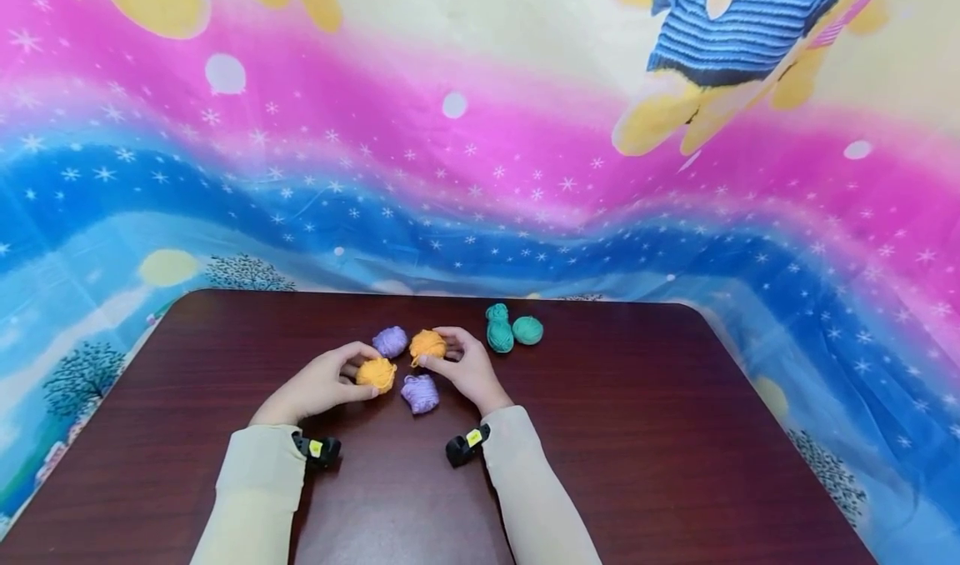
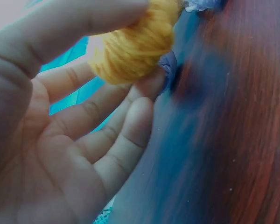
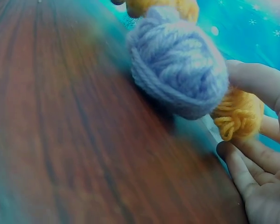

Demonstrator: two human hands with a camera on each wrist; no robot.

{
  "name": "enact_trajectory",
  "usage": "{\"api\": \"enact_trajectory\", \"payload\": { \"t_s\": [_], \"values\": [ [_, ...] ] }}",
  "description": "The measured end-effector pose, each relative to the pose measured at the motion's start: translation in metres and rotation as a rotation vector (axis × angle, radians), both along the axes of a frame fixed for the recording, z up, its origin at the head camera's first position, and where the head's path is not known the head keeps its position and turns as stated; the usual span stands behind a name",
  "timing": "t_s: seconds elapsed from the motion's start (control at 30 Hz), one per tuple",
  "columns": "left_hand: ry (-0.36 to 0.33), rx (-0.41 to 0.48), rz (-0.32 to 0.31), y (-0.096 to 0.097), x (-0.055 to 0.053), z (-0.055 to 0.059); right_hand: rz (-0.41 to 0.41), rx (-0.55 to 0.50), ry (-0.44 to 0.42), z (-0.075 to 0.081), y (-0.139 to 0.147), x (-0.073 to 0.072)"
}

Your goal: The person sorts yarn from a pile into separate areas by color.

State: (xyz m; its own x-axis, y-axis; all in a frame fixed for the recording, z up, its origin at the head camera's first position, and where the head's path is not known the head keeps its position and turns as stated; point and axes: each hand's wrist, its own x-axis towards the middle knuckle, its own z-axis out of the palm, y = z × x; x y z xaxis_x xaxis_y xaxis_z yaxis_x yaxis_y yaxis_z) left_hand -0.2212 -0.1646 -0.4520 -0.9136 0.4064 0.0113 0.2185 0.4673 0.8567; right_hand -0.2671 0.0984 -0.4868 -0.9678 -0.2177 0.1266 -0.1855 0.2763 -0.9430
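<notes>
My left hand (image 1: 325,383) pinches an orange ball of yarn (image 1: 376,375) between thumb and fingers; the left wrist view shows the same yarn ball (image 2: 135,46) at the fingertips. Another orange yarn ball (image 1: 427,347) is held by my right hand (image 1: 472,372), thumb in front and fingers behind. Between the hands a purple yarn ball (image 1: 420,393) lies on the near side, large in the right wrist view, where this purple ball (image 3: 177,63) partly covers the orange one (image 3: 240,114). A second purple yarn ball (image 1: 390,342) sits behind, between the two orange balls.
Two green yarn balls, one long (image 1: 499,328) and one round (image 1: 528,330), lie side by side to the right of my right hand. Everything is on a dark brown table (image 1: 637,432). A printed cloth (image 1: 480,148) hangs along the table's back and sides.
</notes>
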Motion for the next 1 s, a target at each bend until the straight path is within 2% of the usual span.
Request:
{"api": "enact_trajectory", "payload": {
  "t_s": [0.13, 0.27, 0.47, 0.77, 1.0],
  "values": [
    [0.030, 0.012, 0.077, 0.000, 0.000, 0.002, -0.066, -0.064, -0.025, 0.003, 0.001, 0.000],
    [0.041, 0.022, 0.173, -0.001, 0.000, 0.005, -0.117, -0.081, -0.005, 0.010, 0.001, 0.001],
    [0.054, 0.047, 0.282, -0.003, -0.002, 0.008, -0.116, -0.098, 0.029, 0.025, -0.004, 0.004],
    [0.097, 0.063, 0.366, -0.020, 0.003, 0.018, -0.121, -0.105, 0.033, 0.035, -0.021, 0.012],
    [0.126, 0.095, 0.436, -0.032, 0.008, 0.027, -0.087, -0.102, 0.057, 0.041, -0.040, 0.023]
  ]
}}
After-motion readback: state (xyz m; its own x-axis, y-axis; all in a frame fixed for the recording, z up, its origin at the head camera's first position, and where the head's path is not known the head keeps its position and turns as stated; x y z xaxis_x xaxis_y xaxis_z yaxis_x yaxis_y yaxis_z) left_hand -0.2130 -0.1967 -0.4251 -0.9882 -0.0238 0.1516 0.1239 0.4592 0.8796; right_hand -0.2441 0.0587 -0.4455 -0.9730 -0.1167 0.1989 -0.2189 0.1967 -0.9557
